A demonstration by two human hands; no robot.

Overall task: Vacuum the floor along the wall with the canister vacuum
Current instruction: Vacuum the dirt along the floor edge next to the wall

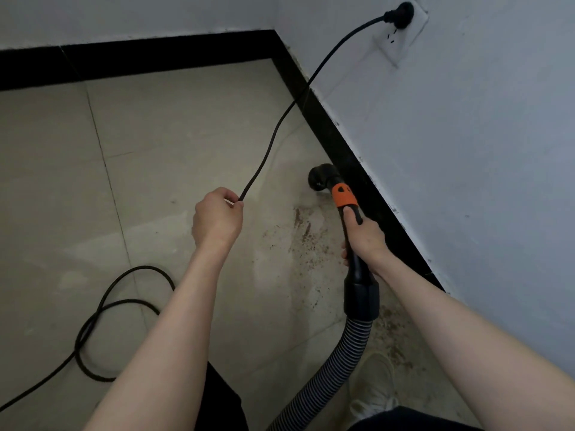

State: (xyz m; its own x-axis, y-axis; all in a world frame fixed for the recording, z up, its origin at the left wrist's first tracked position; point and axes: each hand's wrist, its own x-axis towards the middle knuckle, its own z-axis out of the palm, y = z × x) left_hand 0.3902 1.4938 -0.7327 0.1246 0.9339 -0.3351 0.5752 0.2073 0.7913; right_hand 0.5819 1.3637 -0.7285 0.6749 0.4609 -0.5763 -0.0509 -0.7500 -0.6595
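My right hand point(362, 239) grips the black vacuum wand point(357, 269) just below its orange collar point(343, 195). The round black nozzle point(320, 175) sits low over the tile floor beside the black baseboard point(367, 181) of the right wall. A ribbed grey-and-black hose point(336, 368) runs from the wand down toward my legs. My left hand point(217, 219) pinches the black power cord point(280, 126) and holds it up off the floor. The cord climbs to a plug point(401, 15) in the wall socket. Brown dirt point(306, 231) is scattered on the floor beneath the wand. The canister is out of view.
More of the cord lies in loops point(102, 318) on the floor at lower left. Two white walls meet in a corner point(277, 32) ahead. My light shoe point(373, 387) stands near the hose, with more dirt specks point(392, 334) beside it along the wall.
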